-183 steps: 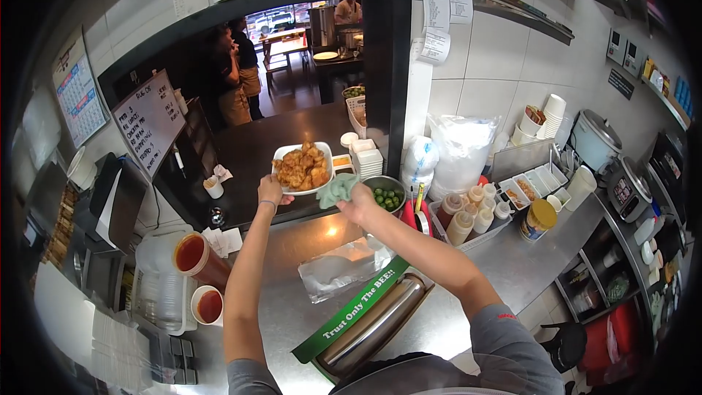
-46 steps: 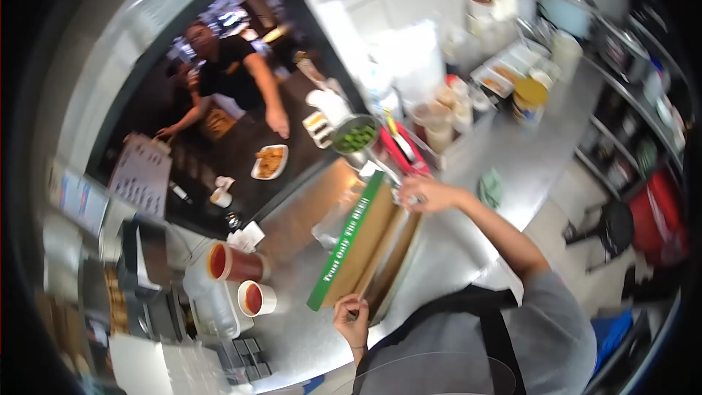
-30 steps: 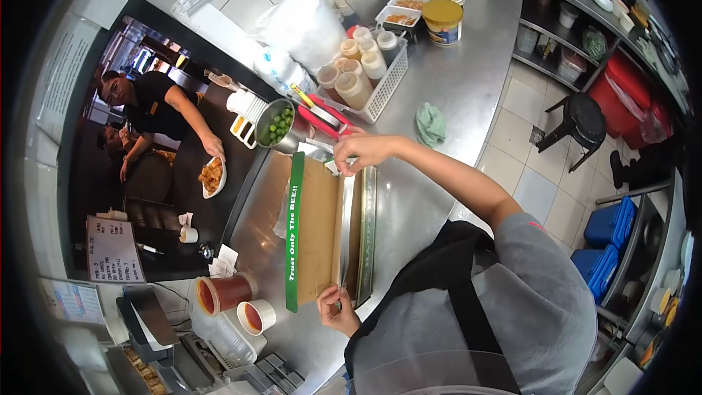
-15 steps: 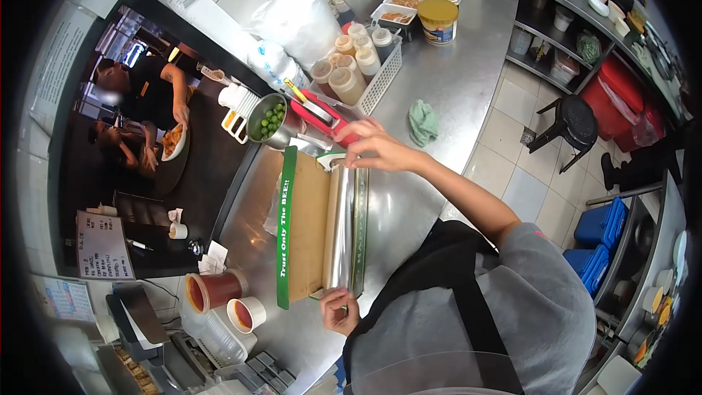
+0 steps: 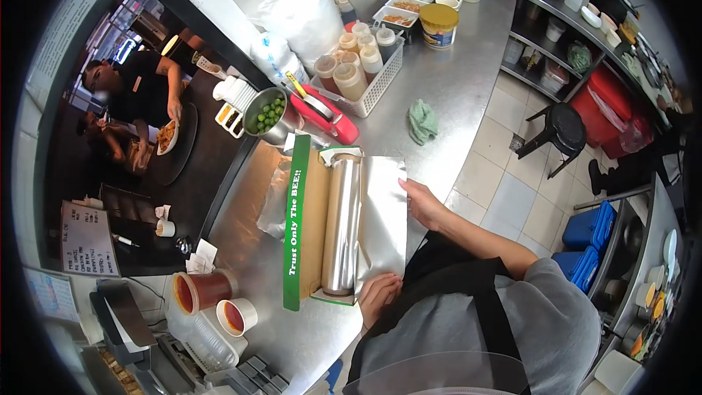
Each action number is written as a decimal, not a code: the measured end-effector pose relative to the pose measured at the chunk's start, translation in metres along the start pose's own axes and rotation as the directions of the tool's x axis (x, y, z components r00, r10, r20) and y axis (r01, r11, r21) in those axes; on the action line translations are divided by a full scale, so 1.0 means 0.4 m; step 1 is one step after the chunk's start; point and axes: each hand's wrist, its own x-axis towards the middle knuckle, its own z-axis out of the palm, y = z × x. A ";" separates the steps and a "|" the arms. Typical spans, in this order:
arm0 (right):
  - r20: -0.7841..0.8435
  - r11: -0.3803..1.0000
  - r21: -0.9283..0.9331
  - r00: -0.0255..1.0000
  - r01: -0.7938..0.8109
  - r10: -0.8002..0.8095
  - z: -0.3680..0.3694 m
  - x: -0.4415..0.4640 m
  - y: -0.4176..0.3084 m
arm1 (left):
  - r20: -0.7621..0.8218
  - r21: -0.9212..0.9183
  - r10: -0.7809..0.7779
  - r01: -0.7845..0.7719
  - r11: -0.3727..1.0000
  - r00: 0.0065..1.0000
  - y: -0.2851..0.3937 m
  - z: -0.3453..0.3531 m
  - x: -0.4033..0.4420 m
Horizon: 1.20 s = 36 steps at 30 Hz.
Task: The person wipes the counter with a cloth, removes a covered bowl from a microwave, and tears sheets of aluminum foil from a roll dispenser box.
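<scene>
A long cardboard foil box (image 5: 296, 249) with a green lid edge lies open on the steel counter. Inside it rests a shiny roll of aluminium foil (image 5: 341, 227). A sheet of foil (image 5: 384, 205) stretches out of the box toward my body. My right hand (image 5: 424, 205) pinches the outer edge of that sheet at its far corner. At the near corner, my left hand (image 5: 380, 294) has its fingers closed on the same sheet, beside the end of the box.
Beyond the box stand a pot of green limes (image 5: 269, 115), a red tape dispenser (image 5: 325, 113) and a basket of sauce bottles (image 5: 376, 84). A green cloth (image 5: 423, 122) lies on the counter (image 5: 468, 51). Sauce tubs (image 5: 238, 316) stand nearby. Across the pass, a person handles a food dish (image 5: 167, 137).
Foil has been drawn out of the box toward my body. My right hand has moved from the box's far end, and my left hand has shifted right along with the sheet.
</scene>
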 end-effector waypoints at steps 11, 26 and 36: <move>0.086 0.865 -0.282 0.908 0.416 -0.409 0.073 0.076 -0.074 | -0.380 0.048 -0.057 0.081 0.996 0.923 0.010 -0.050 -0.032; 0.228 0.879 -0.173 0.886 0.444 -0.403 0.143 0.120 -0.092 | -0.671 -0.042 -0.187 0.215 0.976 0.718 0.021 -0.033 -0.027; 0.324 0.881 -0.166 0.869 0.443 -0.375 0.140 0.122 -0.114 | -0.709 -0.040 -0.170 0.202 0.979 0.685 0.042 -0.036 -0.008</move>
